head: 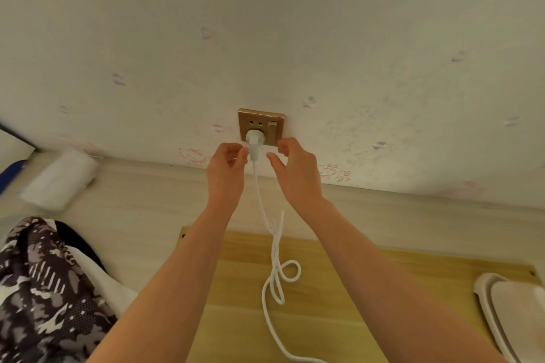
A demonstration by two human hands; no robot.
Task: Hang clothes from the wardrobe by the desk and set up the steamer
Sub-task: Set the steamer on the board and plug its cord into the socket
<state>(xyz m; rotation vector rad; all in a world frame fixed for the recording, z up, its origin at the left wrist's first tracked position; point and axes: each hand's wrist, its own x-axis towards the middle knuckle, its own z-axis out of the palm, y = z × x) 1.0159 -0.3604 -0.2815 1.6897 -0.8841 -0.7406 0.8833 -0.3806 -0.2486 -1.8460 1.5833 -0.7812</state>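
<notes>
A white plug (254, 137) sits in the lower outlet of a gold wall socket (262, 126). Its white cord (275, 259) hangs down and loops over the wooden desk (339, 289). My left hand (227, 169) is just left of the plug, and its curled fingertips pinch the plug's neck where the cord leaves it. My right hand (296, 169) hovers just right of the plug, thumb and fingers loosely curled and apart, a small gap away from it. The steamer itself is out of view.
A patterned dark garment (44, 289) lies at the lower left. A rolled white cloth (60, 180) rests by the wall at the left. A beige tray-like object (513, 312) sits on the desk's right edge. The pale wall (265, 38) fills the upper view.
</notes>
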